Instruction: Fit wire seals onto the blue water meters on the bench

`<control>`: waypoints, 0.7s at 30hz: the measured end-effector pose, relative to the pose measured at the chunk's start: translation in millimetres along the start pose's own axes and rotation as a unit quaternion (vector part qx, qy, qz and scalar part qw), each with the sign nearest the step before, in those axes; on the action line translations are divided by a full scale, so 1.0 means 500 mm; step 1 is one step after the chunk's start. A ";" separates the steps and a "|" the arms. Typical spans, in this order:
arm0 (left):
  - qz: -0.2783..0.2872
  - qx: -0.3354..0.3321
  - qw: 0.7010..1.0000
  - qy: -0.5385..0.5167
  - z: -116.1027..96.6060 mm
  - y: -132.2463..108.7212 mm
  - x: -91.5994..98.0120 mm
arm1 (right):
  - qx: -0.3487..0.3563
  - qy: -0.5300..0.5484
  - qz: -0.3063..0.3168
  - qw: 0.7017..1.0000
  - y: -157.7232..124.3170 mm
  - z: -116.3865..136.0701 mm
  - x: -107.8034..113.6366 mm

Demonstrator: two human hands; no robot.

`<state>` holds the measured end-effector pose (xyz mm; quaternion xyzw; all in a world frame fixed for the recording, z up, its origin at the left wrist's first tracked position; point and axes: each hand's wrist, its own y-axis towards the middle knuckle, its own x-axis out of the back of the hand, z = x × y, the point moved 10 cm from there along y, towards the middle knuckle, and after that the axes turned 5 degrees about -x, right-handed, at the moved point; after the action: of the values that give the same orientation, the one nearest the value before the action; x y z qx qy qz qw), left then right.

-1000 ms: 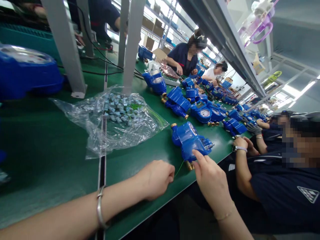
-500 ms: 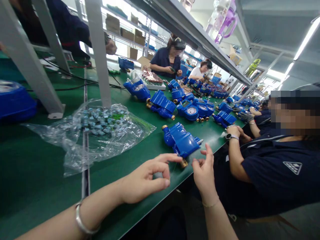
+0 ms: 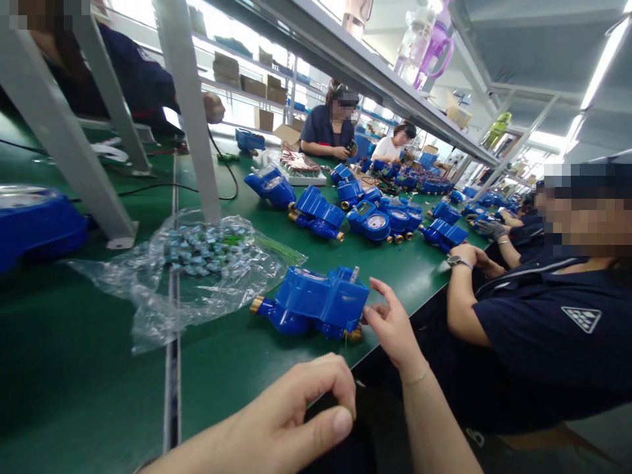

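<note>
The blue meter (image 3: 311, 296) lies on the worktop (image 3: 222, 375), seemingly being positioned, with the right hand (image 3: 397, 336), fingers part-open, by its end, the left hand (image 3: 296, 411) curled, hold unclear, and turning calling for steadying.

A factory workshop: several workers (image 3: 528, 322) line a long green bench (image 3: 217, 368) bearing many blue meters (image 3: 309, 293).

bright ceiling tube (image 3: 606, 66) | sheen on green table (image 3: 395, 263) | edges stretched
</note>
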<state>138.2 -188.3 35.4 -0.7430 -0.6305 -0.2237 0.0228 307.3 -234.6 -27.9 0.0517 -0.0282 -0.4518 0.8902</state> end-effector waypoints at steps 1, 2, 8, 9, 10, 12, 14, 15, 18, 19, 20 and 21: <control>-0.033 0.024 0.999 0.013 0.017 -0.011 0.010 | -0.002 0.016 -0.027 1.000 -0.016 -0.004 0.004; -0.069 0.052 0.996 0.028 0.036 -0.024 0.021 | -0.006 0.029 -0.047 0.998 -0.035 -0.009 0.006; -0.233 0.111 0.964 0.059 0.097 -0.068 0.043 | -0.112 0.233 -0.010 0.966 -0.146 -0.050 -0.035; -0.246 0.109 0.962 0.057 0.099 -0.065 0.042 | -0.123 0.256 -0.005 0.959 -0.156 -0.052 -0.039; -0.248 0.108 0.961 0.059 0.100 -0.059 0.039 | -0.128 0.264 -0.004 0.956 -0.163 -0.051 -0.041; -0.228 0.109 0.964 0.081 0.099 -0.042 0.031 | -0.123 0.266 -0.008 0.956 -0.170 -0.047 -0.038; -0.213 0.096 0.964 0.126 0.088 -0.027 0.029 | -0.108 0.272 -0.013 0.956 -0.173 -0.041 -0.035; -0.212 0.087 0.962 0.152 0.081 -0.021 0.031 | -0.098 0.279 -0.015 0.955 -0.174 -0.038 -0.034; -0.212 0.052 0.950 0.222 0.056 -0.012 0.035 | -0.070 0.291 -0.013 0.954 -0.179 -0.030 -0.040; -0.209 0.045 0.947 0.238 0.051 -0.010 0.035 | -0.064 0.291 -0.012 0.954 -0.180 -0.029 -0.043; -0.207 0.042 0.945 0.250 0.049 -0.009 0.034 | -0.060 0.290 -0.011 0.955 -0.182 -0.030 -0.047; -0.206 0.042 0.943 0.258 0.048 -0.009 0.035 | -0.058 0.288 -0.010 0.956 -0.183 -0.031 -0.050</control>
<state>142.9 -163.8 19.0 -0.5123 -0.7509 -0.3809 0.1693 220.7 -266.9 -53.9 0.1280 0.2566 -0.4273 0.8574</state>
